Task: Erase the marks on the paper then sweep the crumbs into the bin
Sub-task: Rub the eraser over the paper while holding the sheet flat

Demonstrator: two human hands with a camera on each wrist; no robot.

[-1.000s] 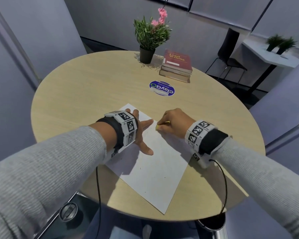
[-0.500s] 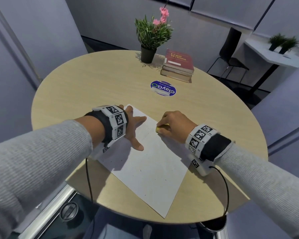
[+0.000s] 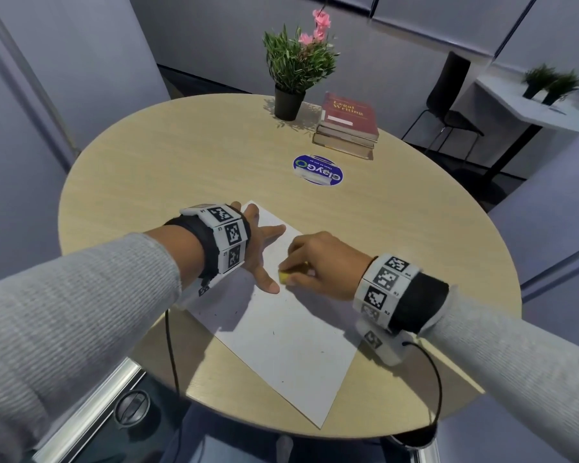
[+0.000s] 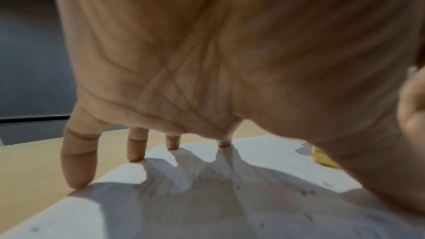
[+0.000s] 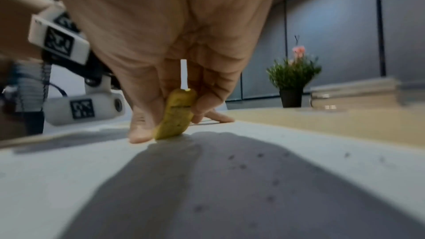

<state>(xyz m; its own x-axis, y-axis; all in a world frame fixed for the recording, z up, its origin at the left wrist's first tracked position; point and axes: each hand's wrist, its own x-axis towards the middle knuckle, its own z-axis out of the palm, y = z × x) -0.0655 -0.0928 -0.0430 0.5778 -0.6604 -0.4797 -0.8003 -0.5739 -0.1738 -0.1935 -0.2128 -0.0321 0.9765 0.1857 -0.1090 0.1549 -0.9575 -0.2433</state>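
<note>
A white sheet of paper (image 3: 281, 335) lies skewed on the round wooden table (image 3: 181, 155). My left hand (image 3: 261, 242) presses flat on the paper's far corner with fingers spread straight (image 4: 78, 161). My right hand (image 3: 318, 262) pinches a small yellow eraser (image 3: 284, 277) between thumb and fingers, its lower edge on the paper (image 5: 230, 188) close to my left thumb. The eraser (image 5: 176, 114) stands tilted on the sheet. Small dark crumbs (image 5: 241, 165) dot the paper near my right wrist. The eraser (image 4: 324, 160) peeks past my left palm.
A potted plant (image 3: 295, 71) and a stack of books (image 3: 348, 125) stand at the table's far side, a blue round sticker (image 3: 318, 170) in front of them. A dark round bin (image 3: 415, 436) sits below the table's near right edge. A chair (image 3: 448, 105) stands beyond.
My right hand has slid the eraser down and left across the paper, close to my left thumb. My left hand has shifted slightly toward the paper's far left corner.
</note>
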